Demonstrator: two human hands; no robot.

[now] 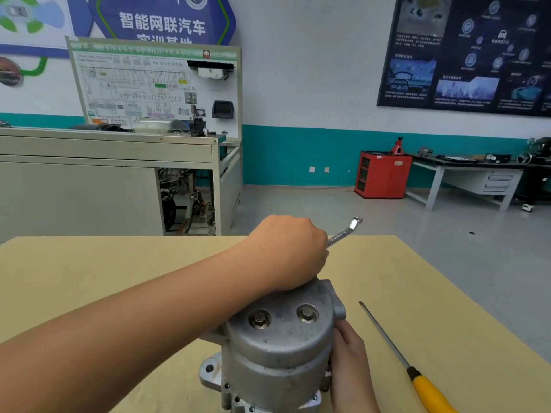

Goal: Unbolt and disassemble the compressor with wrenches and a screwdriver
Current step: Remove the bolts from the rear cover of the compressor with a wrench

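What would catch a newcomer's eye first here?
The grey compressor stands on the tan table, two hex bolts in its top. The left hand grips a wrench over its far side; the right hand holds its right flank. A yellow-handled screwdriver lies to its right.

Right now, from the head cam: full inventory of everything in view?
compressor: 1, silver-grey, upright on the table, foreground.
hex bolts: 2, dull metal, on compressor's top cover.
wrench: 1, silver, held over the compressor's far side.
screwdriver: 1, yellow handle, lying on table right of compressor.
table: 1, tan, foreground.
training board: 1, white with green trim, back left.
cabinet: 1, red, far wall.
wall poster: 1, dark blue, upper right.
left grip: 1, bare hand, fisted round wrench.
right grip: 1, bare hand, holding compressor's right side.
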